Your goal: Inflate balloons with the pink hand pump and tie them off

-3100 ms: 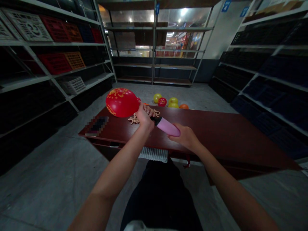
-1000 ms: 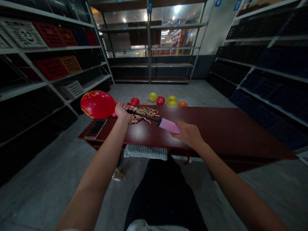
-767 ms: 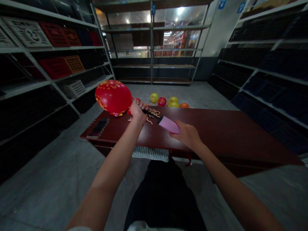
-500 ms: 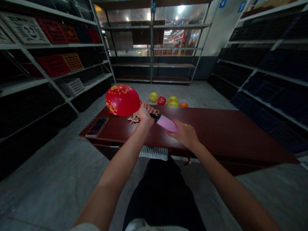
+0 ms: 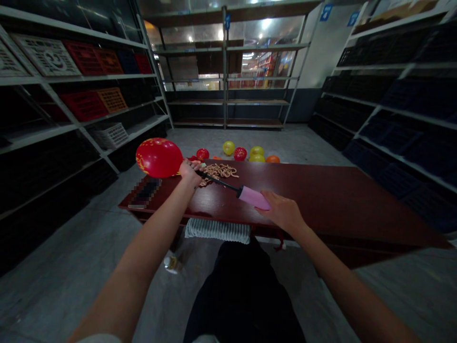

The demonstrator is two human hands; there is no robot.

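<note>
A red balloon with yellow print (image 5: 159, 157) hangs over the table's left part, its neck at my left hand (image 5: 191, 172). The fingers of that hand are wrapped round the black handle end of a hand pump. The pump's dark rod is drawn out, running down right to its pink barrel (image 5: 254, 197). Around the barrel's far end my right hand (image 5: 282, 209) is closed. Beside my left hand lies a heap of curly tan pieces (image 5: 222, 171) on the dark red table (image 5: 321, 190).
A pixelated flat object (image 5: 144, 193) lies at the table's left. Beyond the far edge are several balloons (image 5: 240, 153) on the floor. A striped grey cloth (image 5: 217, 230) hangs at the near edge, and a bottle (image 5: 172, 264) stands below. Shelves with crates (image 5: 84, 57) line the sides.
My left hand has moved left with the balloon, away from the pink barrel, and the pump's rod now shows. My right hand has shifted slightly right and down.
</note>
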